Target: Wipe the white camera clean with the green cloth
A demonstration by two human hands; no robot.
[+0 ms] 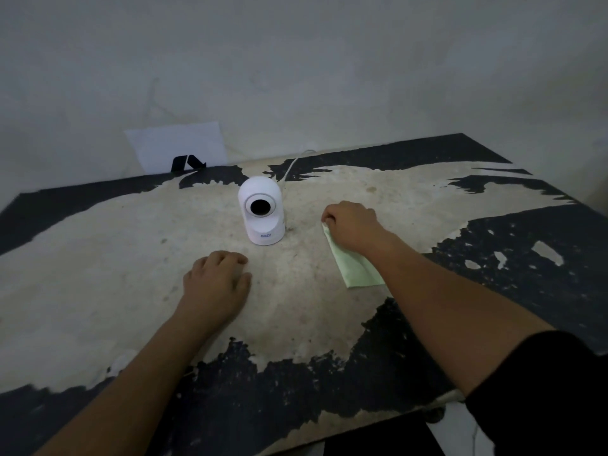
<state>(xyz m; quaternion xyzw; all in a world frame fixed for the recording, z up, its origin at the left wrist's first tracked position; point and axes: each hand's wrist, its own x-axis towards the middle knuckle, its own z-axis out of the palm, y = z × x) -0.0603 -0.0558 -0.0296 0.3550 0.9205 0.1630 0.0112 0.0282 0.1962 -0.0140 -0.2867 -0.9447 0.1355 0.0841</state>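
The white camera (pixel 262 210) stands upright in the middle of the worn table (pixel 98 241), its round black lens facing me. To its right lies the pale green cloth (pixel 353 268), flat on the tabletop. My right hand (pixel 350 222) rests on the cloth's far end, fingers curled down and pinching its top corner. My left hand (pixel 217 283) lies palm down on the table in front of the camera, a little to its left, fingers loosely bent and holding nothing. Neither hand touches the camera.
A white cable (pixel 291 166) runs from behind the camera to the table's back edge. A white sheet (pixel 177 146) with a black mark leans against the grey wall behind the table. The tabletop's black coating is peeled away across the middle.
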